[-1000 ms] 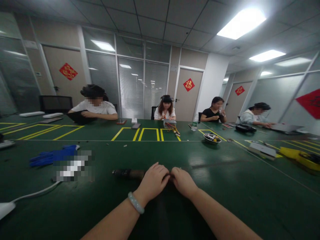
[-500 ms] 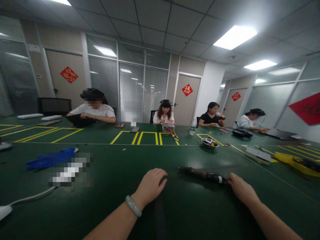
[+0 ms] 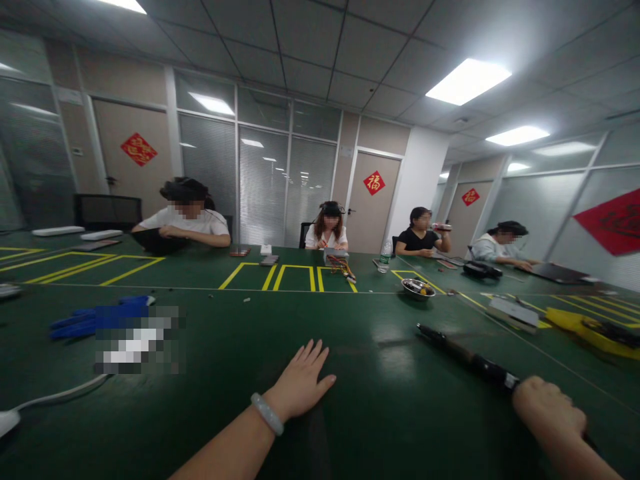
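Observation:
My right hand [image 3: 549, 413] grips the near end of a long dark tool [image 3: 465, 357] with a white band. The tool lies low over the green table [image 3: 210, 400] and points away to the upper left. My left hand [image 3: 301, 385] rests flat on the table near the middle, fingers spread, holding nothing. A pale bracelet [image 3: 267, 413] circles that wrist.
Blue gloves [image 3: 97, 317] and a white cable [image 3: 55, 397] lie at the left. A metal bowl [image 3: 417, 289] stands beyond the tool, yellow and grey items [image 3: 590, 323] at the right. Several people sit along the far side of the table with their own things.
Both hands were together on the tool at the centre. My right hand has carried it to the right and nearer me. My left hand let go and flattened on the table.

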Action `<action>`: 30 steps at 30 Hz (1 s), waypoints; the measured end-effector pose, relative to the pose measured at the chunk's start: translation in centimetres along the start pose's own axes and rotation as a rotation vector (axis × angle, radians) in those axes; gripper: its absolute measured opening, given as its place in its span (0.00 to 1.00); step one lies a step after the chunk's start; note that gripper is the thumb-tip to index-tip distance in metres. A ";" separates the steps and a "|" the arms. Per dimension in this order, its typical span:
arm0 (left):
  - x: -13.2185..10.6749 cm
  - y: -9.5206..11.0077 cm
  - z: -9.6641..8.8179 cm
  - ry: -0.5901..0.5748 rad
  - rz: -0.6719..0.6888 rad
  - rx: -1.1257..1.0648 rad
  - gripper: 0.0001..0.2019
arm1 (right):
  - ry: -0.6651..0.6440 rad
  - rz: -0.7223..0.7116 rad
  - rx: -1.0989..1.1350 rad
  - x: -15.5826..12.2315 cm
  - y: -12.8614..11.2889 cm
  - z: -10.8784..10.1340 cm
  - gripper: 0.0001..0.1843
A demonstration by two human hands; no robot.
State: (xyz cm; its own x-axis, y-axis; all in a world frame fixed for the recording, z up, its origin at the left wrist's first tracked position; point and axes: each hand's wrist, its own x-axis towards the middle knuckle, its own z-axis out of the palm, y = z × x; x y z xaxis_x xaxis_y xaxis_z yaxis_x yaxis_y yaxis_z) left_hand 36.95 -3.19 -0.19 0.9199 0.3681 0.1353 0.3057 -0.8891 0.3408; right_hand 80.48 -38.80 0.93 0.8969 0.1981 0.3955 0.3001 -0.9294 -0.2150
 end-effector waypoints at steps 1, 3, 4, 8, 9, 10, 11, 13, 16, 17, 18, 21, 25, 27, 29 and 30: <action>0.0 0.1 -0.1 0.002 -0.004 0.005 0.35 | -0.029 0.021 -0.067 -0.9 -2.5 -0.5 0.23; 0.0 0.4 -0.3 -0.004 -0.014 0.007 0.34 | -0.008 -0.178 -0.094 -3.6 -8.3 -1.6 0.27; 0.0 0.5 -0.5 -0.011 -0.018 0.004 0.33 | -0.007 -0.311 -0.062 -5.4 -11.4 -2.1 0.29; -0.1 0.7 -0.6 -0.003 -0.021 0.007 0.30 | -0.247 -0.639 0.221 -13.0 -22.9 -3.8 0.31; 0.0 0.6 -0.5 0.009 -0.017 0.018 0.29 | -0.284 -0.711 0.285 -14.7 -25.1 -4.1 0.30; 0.0 0.6 -0.3 0.023 -0.013 0.031 0.29 | -0.295 -0.778 0.332 -16.2 -26.9 -4.2 0.30; 0.1 0.5 -0.1 0.033 -0.008 0.045 0.28 | -0.307 -0.842 0.360 -17.5 -28.4 -4.1 0.30; 0.2 0.3 0.3 0.050 0.002 0.070 0.28 | -0.355 -0.940 0.360 -19.3 -30.2 -3.5 0.31; 0.4 -0.1 0.9 0.084 0.023 0.086 0.27 | -0.486 -1.005 0.296 -20.4 -31.0 -2.1 0.30; 0.4 -0.2 1.0 0.095 0.028 0.086 0.26 | -0.512 -1.014 0.283 -20.5 -31.0 -1.7 0.30; 0.4 -0.2 1.1 0.102 0.031 0.084 0.26 | -0.524 -1.017 0.276 -20.5 -30.9 -1.4 0.30; 0.5 -0.3 1.1 0.108 0.032 0.075 0.26 | -0.528 -1.016 0.277 -20.3 -30.8 -1.2 0.30; 0.4 -0.1 0.9 0.092 0.017 0.076 0.26 | -0.531 -1.017 0.275 -20.3 -30.8 -1.4 0.30; 0.4 0.0 0.8 0.089 0.013 0.077 0.26 | -0.523 -1.022 0.278 -20.3 -30.8 -1.3 0.31; 0.4 0.0 0.9 0.097 0.016 0.079 0.26 | -0.520 -1.030 0.281 -20.3 -30.8 -1.3 0.31; 0.4 0.0 0.9 0.103 0.018 0.081 0.26 | -0.521 -1.033 0.281 -20.3 -30.8 -1.2 0.31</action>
State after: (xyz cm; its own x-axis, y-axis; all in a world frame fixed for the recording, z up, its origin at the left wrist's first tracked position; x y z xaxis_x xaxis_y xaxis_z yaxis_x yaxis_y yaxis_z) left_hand 37.51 -3.26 -1.02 0.8968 0.3738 0.2367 0.3118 -0.9135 0.2614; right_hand 52.61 -14.63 0.61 0.1931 0.9761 0.0996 0.9607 -0.1675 -0.2215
